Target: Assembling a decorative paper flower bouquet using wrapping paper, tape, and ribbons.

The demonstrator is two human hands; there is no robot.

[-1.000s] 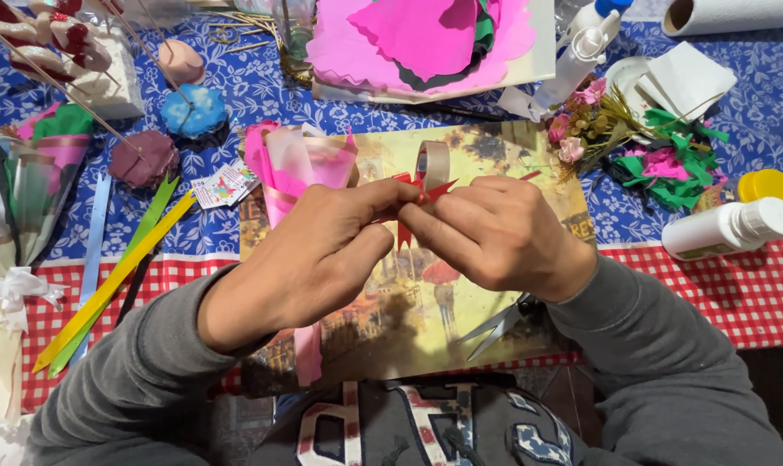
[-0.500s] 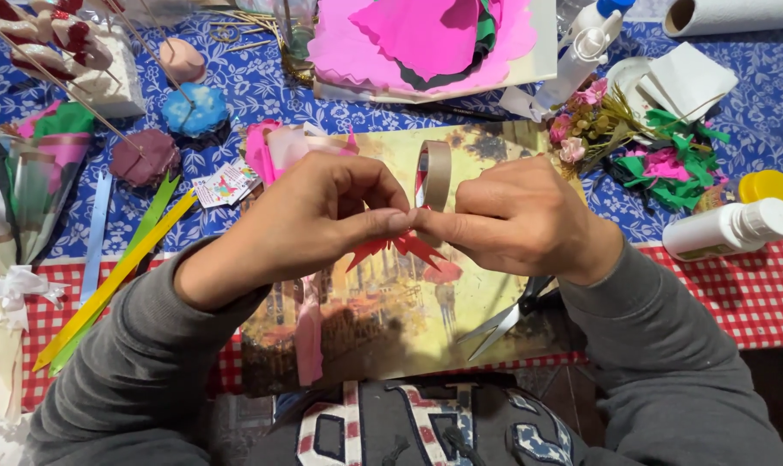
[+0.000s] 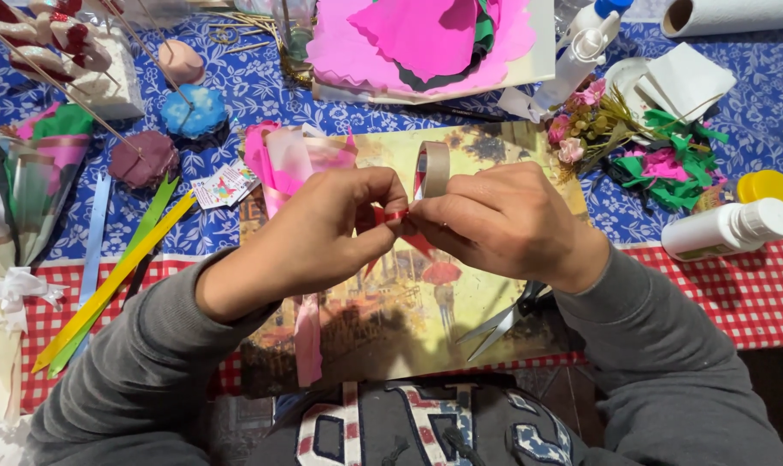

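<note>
My left hand (image 3: 322,229) and my right hand (image 3: 503,223) meet over a painted picture board (image 3: 408,328) and pinch a thin red ribbon (image 3: 389,216) between fingertips. The ribbon's tails hang below my fingers, partly hidden. A tape roll (image 3: 433,168) stands on edge just behind my right hand's fingers. Pink ribbon and wrapping (image 3: 288,160) lie behind my left hand, and a pink strip (image 3: 308,341) runs down under my left wrist. Scissors (image 3: 503,321) lie under my right forearm, half hidden.
Yellow, green and blue ribbon strips (image 3: 115,276) lie at the left. A white bottle (image 3: 728,229) and a yellow lid (image 3: 769,188) sit at the right, with small flowers and green scraps (image 3: 650,155). Pink paper sheets (image 3: 426,43) lie at the back.
My hands have shifted slightly up and apart, drawing the red ribbon between the fingertips; the ribbon's tails now hang lower under my fingers.
</note>
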